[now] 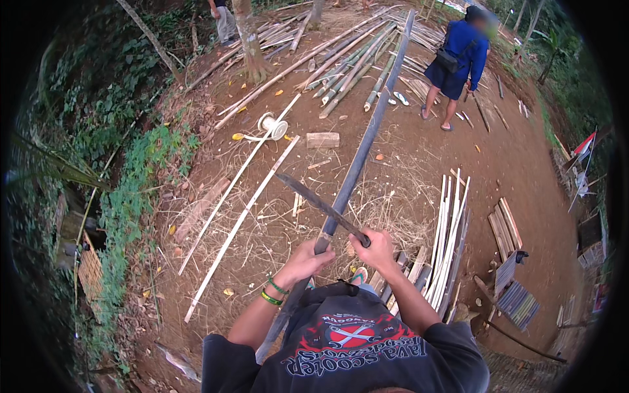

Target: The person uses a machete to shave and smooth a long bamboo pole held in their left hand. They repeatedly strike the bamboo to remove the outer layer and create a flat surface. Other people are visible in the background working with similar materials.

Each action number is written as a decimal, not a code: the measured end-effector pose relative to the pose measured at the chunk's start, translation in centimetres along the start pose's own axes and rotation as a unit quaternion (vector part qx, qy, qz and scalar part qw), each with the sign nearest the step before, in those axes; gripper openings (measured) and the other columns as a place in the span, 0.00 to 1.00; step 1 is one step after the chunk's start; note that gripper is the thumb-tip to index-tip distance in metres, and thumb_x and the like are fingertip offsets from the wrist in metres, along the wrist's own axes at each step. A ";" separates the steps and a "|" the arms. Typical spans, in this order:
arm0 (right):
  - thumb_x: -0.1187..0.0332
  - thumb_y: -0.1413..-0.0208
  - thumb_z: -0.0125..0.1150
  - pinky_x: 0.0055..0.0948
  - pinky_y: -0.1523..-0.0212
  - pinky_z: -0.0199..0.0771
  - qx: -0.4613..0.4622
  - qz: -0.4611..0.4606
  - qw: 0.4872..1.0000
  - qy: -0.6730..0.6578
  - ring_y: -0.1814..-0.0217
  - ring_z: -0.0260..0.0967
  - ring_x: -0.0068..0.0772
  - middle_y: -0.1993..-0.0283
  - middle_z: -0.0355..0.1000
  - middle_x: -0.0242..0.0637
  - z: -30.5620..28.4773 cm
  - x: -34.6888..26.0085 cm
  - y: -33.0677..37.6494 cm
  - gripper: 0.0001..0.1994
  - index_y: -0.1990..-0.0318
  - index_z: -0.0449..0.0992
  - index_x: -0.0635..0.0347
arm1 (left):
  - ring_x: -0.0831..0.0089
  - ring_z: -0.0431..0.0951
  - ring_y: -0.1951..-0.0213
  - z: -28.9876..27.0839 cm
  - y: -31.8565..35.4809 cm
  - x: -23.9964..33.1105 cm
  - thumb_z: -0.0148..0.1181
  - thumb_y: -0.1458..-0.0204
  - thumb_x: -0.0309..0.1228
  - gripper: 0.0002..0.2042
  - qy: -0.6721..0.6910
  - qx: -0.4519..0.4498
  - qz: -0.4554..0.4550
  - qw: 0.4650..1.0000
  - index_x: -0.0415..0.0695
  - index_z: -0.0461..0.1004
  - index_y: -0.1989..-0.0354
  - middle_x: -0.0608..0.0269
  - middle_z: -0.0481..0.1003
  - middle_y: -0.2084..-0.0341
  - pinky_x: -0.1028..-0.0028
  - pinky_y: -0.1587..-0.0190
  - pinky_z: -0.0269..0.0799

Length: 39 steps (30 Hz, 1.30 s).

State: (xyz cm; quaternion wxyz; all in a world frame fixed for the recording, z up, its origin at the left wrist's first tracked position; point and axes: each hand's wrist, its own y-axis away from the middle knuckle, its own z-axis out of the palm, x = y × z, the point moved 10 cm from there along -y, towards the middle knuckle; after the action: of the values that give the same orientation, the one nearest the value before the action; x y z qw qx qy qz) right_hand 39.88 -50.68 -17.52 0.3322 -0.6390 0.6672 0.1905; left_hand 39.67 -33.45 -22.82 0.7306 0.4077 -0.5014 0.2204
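A long dark bamboo pole (371, 136) slants from beside my left hip up toward the far pile. My left hand (305, 259) is closed around its near part, with green bands on that wrist. In my right hand (375, 251) is the handle of a machete (319, 204). Its dark blade crosses over the pole just beyond my left hand, tip pointing to the far left. Whether the edge touches the bamboo I cannot tell. Thin shavings (386, 206) litter the ground around the pole.
Pale split strips (240, 226) lie to the left, near a cream spool (272, 126) and a wooden block (323, 140). More white strips (448, 242) lean at right. Bamboo poles (347, 75) are piled far ahead. A person in blue (466, 62) stands far right.
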 end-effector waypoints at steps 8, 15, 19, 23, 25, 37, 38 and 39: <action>0.60 0.55 0.65 0.45 0.75 0.73 -0.036 -0.050 0.998 0.032 0.80 0.72 0.51 0.82 0.72 0.45 1.1 -1.7 1.0 0.10 0.78 0.78 0.57 | 0.42 0.76 0.75 -2.3 0.5 3.8 0.58 0.48 0.29 0.07 -0.289 0.256 0.180 0.905 0.37 0.74 0.66 0.42 0.74 0.80 0.52 0.70 0.69; 0.61 0.57 0.65 0.45 0.74 0.73 -0.021 -0.076 0.995 0.057 0.79 0.73 0.52 0.82 0.72 0.45 1.1 -2.3 0.2 0.09 0.77 0.77 0.57 | 0.40 0.77 0.74 -3.0 1.5 5.7 0.63 0.52 0.27 0.11 -0.321 0.369 0.195 0.850 0.31 0.73 0.65 0.39 0.74 0.80 0.52 0.71 0.71; 0.65 0.60 0.64 0.44 0.75 0.73 -0.004 -0.108 0.991 0.074 0.80 0.72 0.51 0.82 0.72 0.45 1.5 -2.0 0.1 0.08 0.79 0.75 0.58 | 0.48 0.78 0.77 -2.7 1.1 3.5 0.66 0.54 0.29 0.15 -0.322 0.372 0.162 0.855 0.33 0.75 0.61 0.42 0.74 0.81 0.57 0.70 0.72; 0.68 0.58 0.61 0.39 0.77 0.72 0.060 -0.175 0.975 0.120 0.83 0.71 0.37 0.82 0.73 0.41 -0.6 0.1 -1.7 0.05 0.76 0.78 0.59 | 0.50 0.80 0.73 -1.4 1.5 3.0 0.65 0.53 0.31 0.15 -0.262 0.307 0.159 0.901 0.34 0.75 0.60 0.44 0.77 0.76 0.60 0.68 0.73; 0.67 0.56 0.61 0.38 0.77 0.72 0.082 -0.061 0.987 0.120 0.83 0.71 0.36 0.82 0.74 0.42 -3.8 4.4 -5.4 0.06 0.75 0.79 0.60 | 0.54 0.81 0.71 -1.2 2.2 2.2 0.65 0.51 0.32 0.14 -0.224 0.284 0.168 0.917 0.36 0.75 0.59 0.46 0.79 0.74 0.61 0.68 0.73; 0.66 0.57 0.59 0.36 0.81 0.72 0.006 -0.177 0.978 0.113 0.89 0.67 0.34 0.88 0.70 0.39 -1.0 0.0 0.8 0.07 0.78 0.78 0.59 | 0.78 0.76 0.74 0.5 0.2 1.5 0.64 0.48 0.30 0.13 -0.226 0.180 0.036 0.957 0.35 0.76 0.58 0.60 0.79 0.76 0.72 0.72 0.70; 0.66 0.58 0.59 0.36 0.81 0.72 0.001 -0.229 0.968 0.105 0.89 0.67 0.33 0.88 0.69 0.38 -0.5 -1.5 1.7 0.07 0.80 0.77 0.58 | 0.78 0.77 0.74 1.3 0.8 4.0 0.64 0.49 0.30 0.13 -0.216 0.208 0.246 0.922 0.34 0.75 0.58 0.59 0.79 0.75 0.72 0.72 0.71; 0.66 0.57 0.59 0.35 0.81 0.72 0.015 -0.231 0.964 0.133 0.89 0.66 0.32 0.88 0.69 0.37 -0.9 -1.4 0.9 0.07 0.80 0.76 0.57 | 0.78 0.77 0.74 0.5 0.2 2.1 0.64 0.49 0.30 0.13 -0.221 0.211 0.199 0.931 0.34 0.75 0.58 0.59 0.79 0.75 0.72 0.72 0.70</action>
State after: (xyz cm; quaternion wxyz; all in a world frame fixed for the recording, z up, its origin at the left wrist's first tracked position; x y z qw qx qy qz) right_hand 38.71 -50.23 -16.08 0.2845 -0.7902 0.5426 0.0122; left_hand 40.10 -33.95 -20.74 0.4394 0.4829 -0.6630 0.3663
